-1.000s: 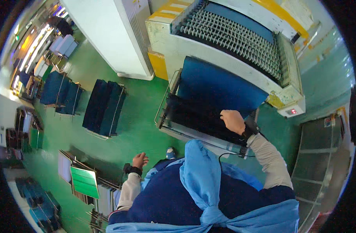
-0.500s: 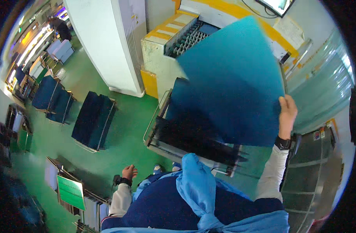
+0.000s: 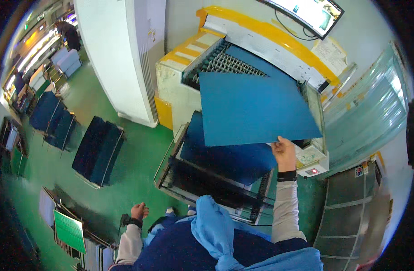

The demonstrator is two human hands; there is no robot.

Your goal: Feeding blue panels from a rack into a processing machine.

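One blue panel point(image 3: 256, 108) | right grip point(image 3: 284, 154) pinches near edge | bulk forward-left

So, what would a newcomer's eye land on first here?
Probably the large blue panel near the centre, pinched at its lower edge by the right hand and partly hiding a machine's rollers. Then the lit screen at the upper right and the bright green panel at the lower left.
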